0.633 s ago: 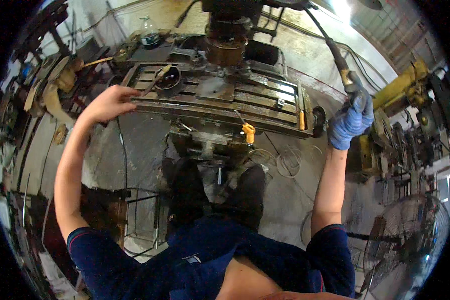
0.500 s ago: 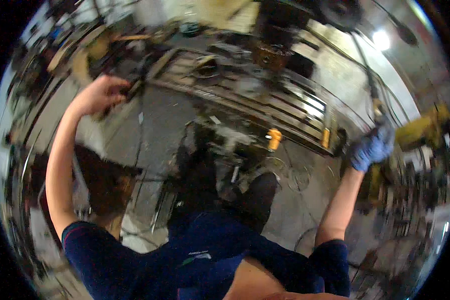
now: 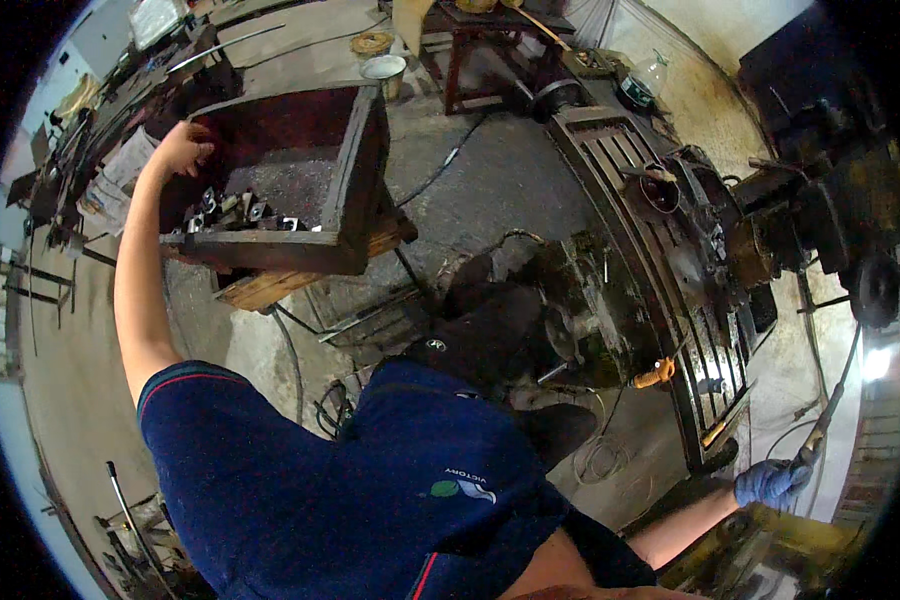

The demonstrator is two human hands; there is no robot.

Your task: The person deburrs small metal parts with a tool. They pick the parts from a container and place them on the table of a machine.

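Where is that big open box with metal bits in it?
In the head view, the open box is at the upper left, with the left hand at its left side and a white bucket beyond its far right corner.

Left grip now at box

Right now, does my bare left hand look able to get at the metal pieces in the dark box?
Likely yes: your left hand is at the left side of the box, whose top is open, and nothing visible covers the metal pieces.
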